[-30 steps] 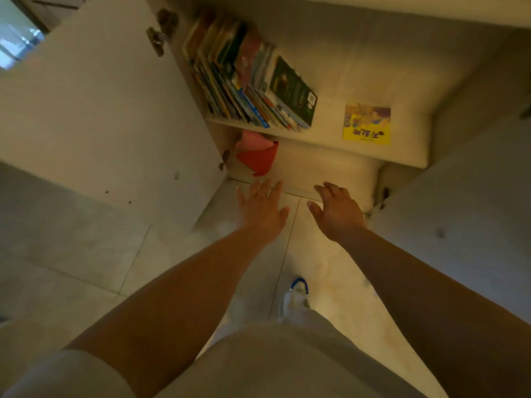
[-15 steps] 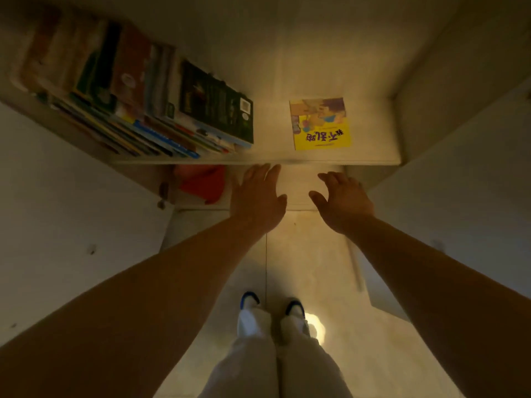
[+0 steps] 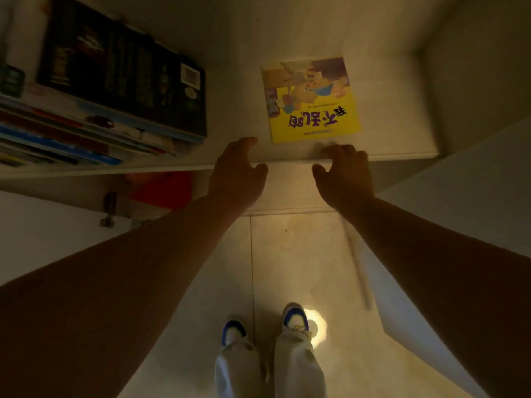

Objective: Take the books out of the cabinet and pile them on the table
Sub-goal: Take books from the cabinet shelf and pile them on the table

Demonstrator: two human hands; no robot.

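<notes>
A yellow picture book [image 3: 311, 100] lies flat on the cabinet shelf [image 3: 402, 156], right of centre. A row of several books [image 3: 94, 110] leans at the shelf's left, a dark-covered one [image 3: 126, 81] facing me. My left hand [image 3: 237, 173] and my right hand [image 3: 343, 175] reach over the shelf's front edge just below the yellow book, fingers loosely bent, holding nothing. Neither hand touches the book.
A red object [image 3: 163, 189] sits on the lower level under the shelf. White cabinet doors stand open at left [image 3: 43, 234] and right [image 3: 459, 225]. My feet in white and blue shoes [image 3: 264, 323] stand on the pale tiled floor.
I have come closer to the cabinet. Both hands moved forward from below the shelf to its front edge, near the yellow book.
</notes>
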